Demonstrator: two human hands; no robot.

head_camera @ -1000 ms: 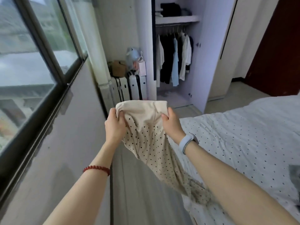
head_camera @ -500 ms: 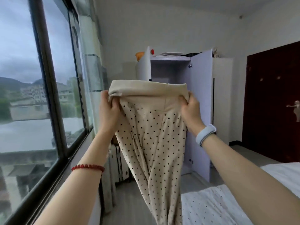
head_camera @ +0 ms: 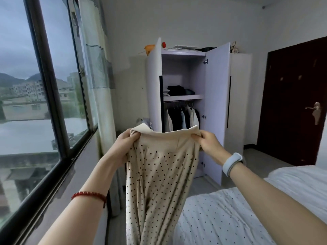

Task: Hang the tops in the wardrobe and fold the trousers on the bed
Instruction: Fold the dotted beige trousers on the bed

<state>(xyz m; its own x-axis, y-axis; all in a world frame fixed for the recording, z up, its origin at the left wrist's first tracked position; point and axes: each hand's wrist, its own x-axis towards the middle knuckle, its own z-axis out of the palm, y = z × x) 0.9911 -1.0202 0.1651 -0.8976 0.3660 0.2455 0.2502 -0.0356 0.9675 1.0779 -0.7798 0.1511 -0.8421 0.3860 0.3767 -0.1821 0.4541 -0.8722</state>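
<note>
Polka-dot trousers (head_camera: 159, 183), cream, held up by the waistband between window and bed (head_camera: 230, 218), left hand (head_camera: 123, 145) and right hand (head_camera: 208, 144) fingers pinching its corners; folding step in hand, next likely laying them flat on the bed.

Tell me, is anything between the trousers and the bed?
Nothing visible. Both hands, left hand and right hand, hold the trousers by the waistband, hanging beside the bed, whose near part shows only its cover.
</note>
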